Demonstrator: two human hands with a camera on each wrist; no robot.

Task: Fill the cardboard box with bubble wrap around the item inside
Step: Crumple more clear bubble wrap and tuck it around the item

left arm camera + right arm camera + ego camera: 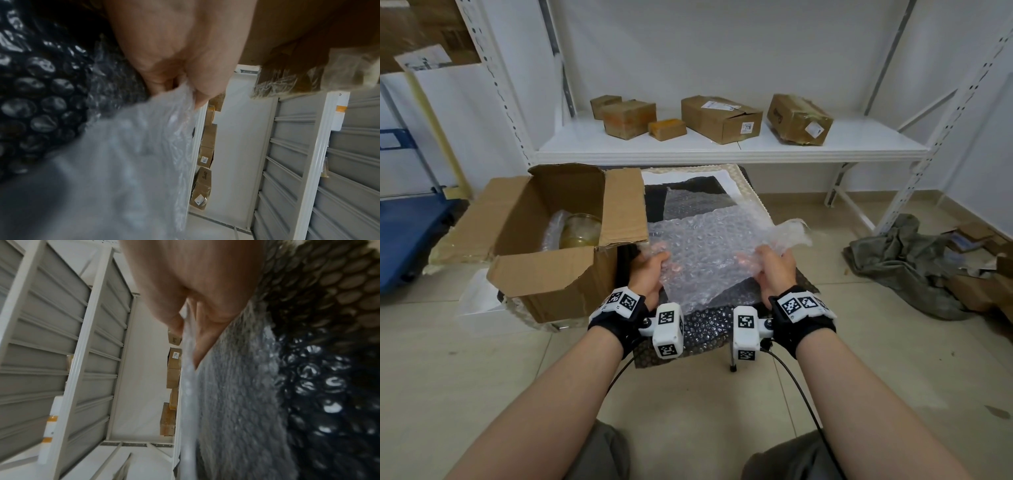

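A clear bubble wrap sheet [709,246] is held up between both hands over a low black table. My left hand [652,265] grips its left edge, right beside the open cardboard box [544,277]. My right hand [774,263] grips the crumpled right edge. Inside the box stands a clear glass jar [580,229] with some bubble wrap next to it. In the left wrist view the fingers [185,78] pinch the bubble wrap sheet [123,154]. In the right wrist view the fingers [201,331] pinch the sheet's edge [189,386].
More bubble wrap [705,325] and white foam sheets lie on the table under the held sheet. A white shelf [722,147] behind carries several cardboard boxes. A grey cloth [904,260] and scraps lie on the floor at right; a blue cart [410,233] stands at left.
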